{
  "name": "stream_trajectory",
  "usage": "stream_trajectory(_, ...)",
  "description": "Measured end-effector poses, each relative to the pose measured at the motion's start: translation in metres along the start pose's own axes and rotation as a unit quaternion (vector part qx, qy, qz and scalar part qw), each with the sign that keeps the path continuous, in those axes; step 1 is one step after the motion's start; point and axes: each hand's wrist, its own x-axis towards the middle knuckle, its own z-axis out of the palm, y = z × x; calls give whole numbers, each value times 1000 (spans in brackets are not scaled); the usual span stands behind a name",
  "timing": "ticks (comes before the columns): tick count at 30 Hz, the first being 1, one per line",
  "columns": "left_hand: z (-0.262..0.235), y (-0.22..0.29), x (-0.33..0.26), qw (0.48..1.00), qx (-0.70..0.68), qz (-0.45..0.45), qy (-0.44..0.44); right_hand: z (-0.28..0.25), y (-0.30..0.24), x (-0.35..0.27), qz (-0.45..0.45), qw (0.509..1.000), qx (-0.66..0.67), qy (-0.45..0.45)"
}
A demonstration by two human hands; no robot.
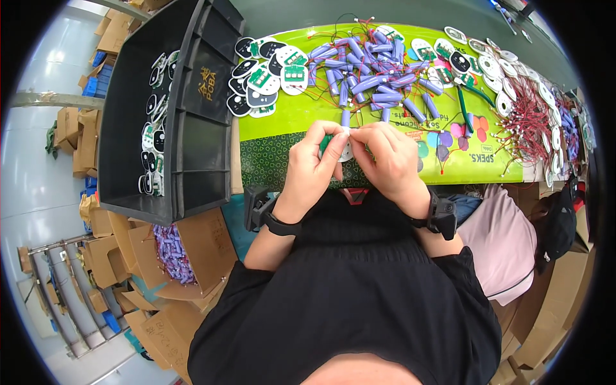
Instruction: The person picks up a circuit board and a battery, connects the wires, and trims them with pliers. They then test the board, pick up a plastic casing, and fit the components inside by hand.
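My left hand (309, 168) is closed around a white rounded piece with a green circuit board (347, 153), partly hidden by the fingers. My right hand (393, 162) meets it from the other side, thumb and fingertips pinched at a small white bit on the board's far edge. What exactly the right fingertips grip is too small to make out. Just beyond the fingers lie a purple cylindrical battery (345, 119) and, to its right, another purple battery (385, 115). A large pile of purple batteries (375, 67) with thin red and black wires spreads behind them.
White and black boards (262, 80) are heaped at the far left beside a black bin (204, 122) holding more. Green-handled pliers (466, 112) lie right of the battery pile. Red wires (531, 119) and white discs (491, 67) crowd the right. A carton (208, 247) of batteries stands lower left.
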Motion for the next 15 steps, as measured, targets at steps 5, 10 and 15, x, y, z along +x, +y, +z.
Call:
stream_trajectory(5, -1, -6, 1, 998, 48, 46, 3, -2, 4, -4, 16, 1000, 5, -25)
stream_trajectory(10, -4, -10, 1, 993, 74, 91, 1, -5, 13, -5, 353, 849, 374, -121)
stream_trajectory(15, -7, -11, 1, 996, 71, 45, -29, -3, 8, -7, 368, 846, 367, -116)
